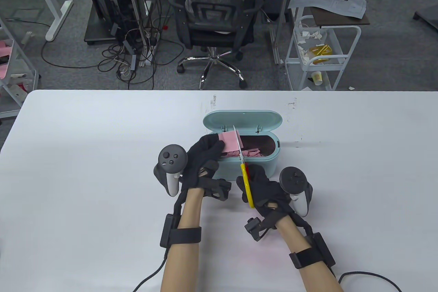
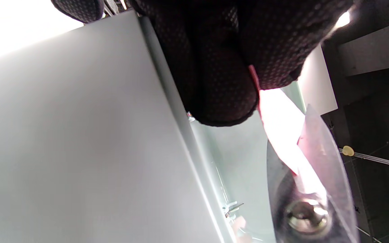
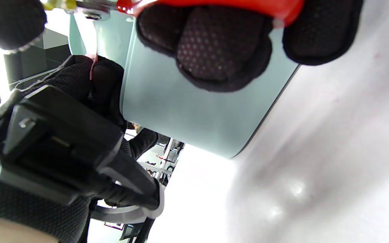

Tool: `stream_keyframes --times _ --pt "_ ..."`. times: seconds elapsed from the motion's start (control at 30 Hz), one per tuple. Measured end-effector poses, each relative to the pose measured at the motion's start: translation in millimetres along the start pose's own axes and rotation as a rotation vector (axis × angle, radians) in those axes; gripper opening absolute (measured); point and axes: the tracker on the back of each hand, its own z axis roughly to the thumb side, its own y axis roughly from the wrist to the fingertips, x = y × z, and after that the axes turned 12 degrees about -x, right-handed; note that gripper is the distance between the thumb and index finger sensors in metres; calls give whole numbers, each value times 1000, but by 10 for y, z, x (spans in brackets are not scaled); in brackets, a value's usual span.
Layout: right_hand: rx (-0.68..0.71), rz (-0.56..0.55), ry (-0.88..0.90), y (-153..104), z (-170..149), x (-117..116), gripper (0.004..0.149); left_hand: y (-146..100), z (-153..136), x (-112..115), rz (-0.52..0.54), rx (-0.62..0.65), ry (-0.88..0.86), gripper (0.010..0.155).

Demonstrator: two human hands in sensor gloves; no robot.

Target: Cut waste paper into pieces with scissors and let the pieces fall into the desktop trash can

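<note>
A mint-green desktop trash can [image 1: 270, 163] stands mid-table with its lid [image 1: 243, 121] tipped back; pink paper strips [image 1: 251, 152] lie inside. My left hand [image 1: 205, 153] pinches a pink sheet of paper [image 1: 229, 141] over the can's left end. My right hand [image 1: 261, 186] grips yellow and red scissors [image 1: 247, 182] in front of the can. Their blades [image 1: 238, 143] reach over the opening and close across the sheet's right edge. In the left wrist view the sheet [image 2: 282, 128] runs between the two blades [image 2: 319, 152]. The right wrist view shows my fingers [image 3: 214, 47] through the red handle loop [image 3: 248, 6] beside the can wall [image 3: 187, 111].
The white table [image 1: 85, 168] spreads wide on both sides of the can. Behind it stand an office chair [image 1: 215, 14], a white wire cart [image 1: 321, 52] with scraps, and loose cables on the floor.
</note>
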Motion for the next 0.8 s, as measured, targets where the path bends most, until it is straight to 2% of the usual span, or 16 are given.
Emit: stream_keyframes --times 0.6,0.8 --pt "-7 -16 19 2 -3 18 80 3 1 -3 -4 4 4 35" --pt "7 -27 40 5 -3 -9 75 1 1 -3 -3 3 3 35"
